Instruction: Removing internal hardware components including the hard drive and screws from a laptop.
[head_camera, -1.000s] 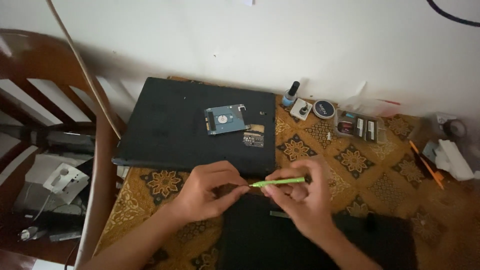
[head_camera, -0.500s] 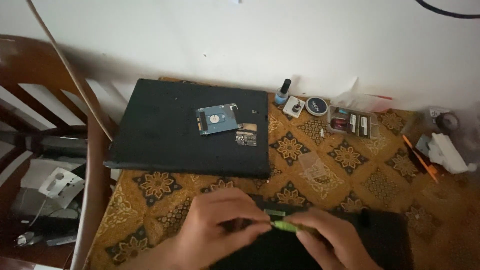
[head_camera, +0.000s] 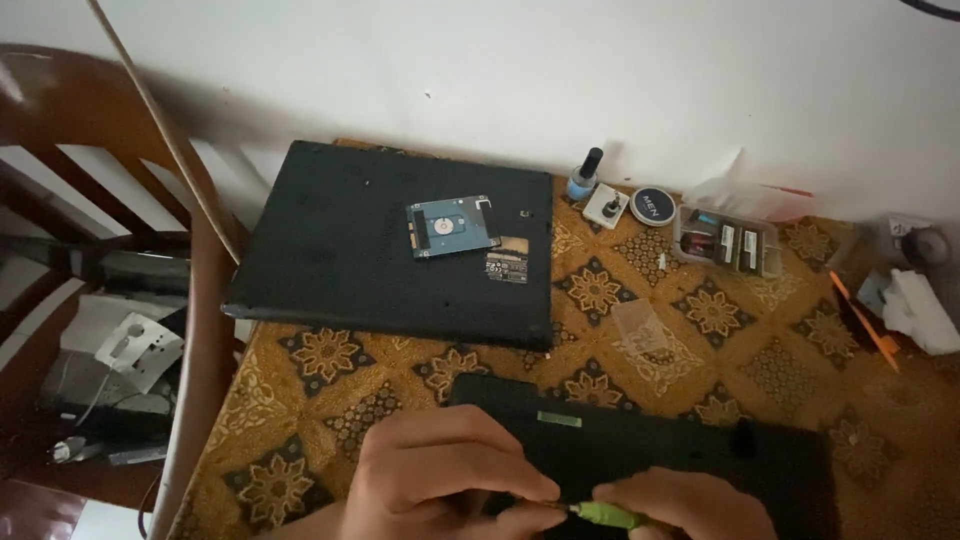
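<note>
Single head-worn view, looking steeply down from close above the near edge of the patterned table (head_camera: 700, 310), facing the white wall (head_camera: 600, 70) along its far edge; hands cropped at bottom.

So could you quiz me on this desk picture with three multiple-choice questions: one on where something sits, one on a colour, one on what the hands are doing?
1. Where does the hard drive lie?
A. on the black laptop base
B. in the clear tray
C. on the chair

2. What colour is the tool in the hands?
A. red
B. light green
C. white

3. How is that tool held?
A. lying loose on the cloth
B. by the left hand alone
C. between the left hand and the right hand

Answers: 1 A, the drive rests on the dark panel near the wall; 2 B, its handle shows bright green; 3 C, fingers of both hands meet on it.
</note>
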